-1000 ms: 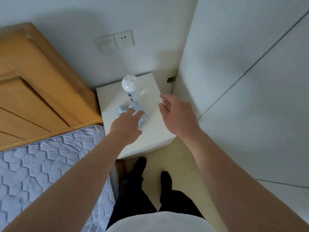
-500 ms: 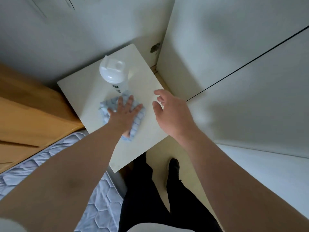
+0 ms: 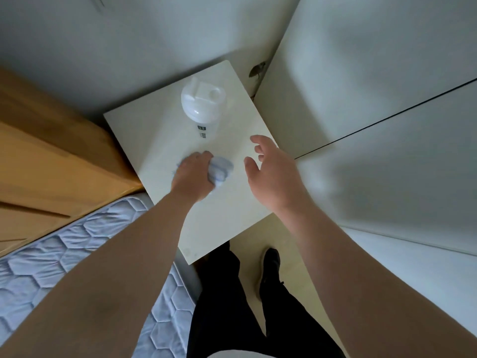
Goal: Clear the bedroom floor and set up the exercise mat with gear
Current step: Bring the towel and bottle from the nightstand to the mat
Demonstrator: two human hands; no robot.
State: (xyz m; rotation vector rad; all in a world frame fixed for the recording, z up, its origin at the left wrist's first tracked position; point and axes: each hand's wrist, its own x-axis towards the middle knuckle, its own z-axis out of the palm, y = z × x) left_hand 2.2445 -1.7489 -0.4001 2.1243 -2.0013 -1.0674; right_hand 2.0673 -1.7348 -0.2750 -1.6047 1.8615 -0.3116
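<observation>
A small light-blue cloth (image 3: 222, 169) lies bunched on the white nightstand (image 3: 229, 218). My left hand (image 3: 192, 177) grips it, fingers curled round the fabric, so most of the cloth is hidden under the hand. Just behind the cloth stands a clear shaker bottle (image 3: 202, 105) with a white lid, upright and untouched. My right hand (image 3: 271, 169) hovers over the nightstand's right side, fingers relaxed and spread, holding nothing.
A wooden headboard (image 3: 51, 161) and a quilted blue-grey mattress (image 3: 77, 254) lie to the left. White wardrobe doors (image 3: 387, 125) stand close on the right. My legs and dark shoes (image 3: 269, 267) stand on a narrow strip of beige floor (image 3: 291, 257) in front of the nightstand.
My left hand went from pressing flat on the spread cloth to bunching it up in curled fingers. The camera tilted further down and closer. My right hand stayed hovering nearby.
</observation>
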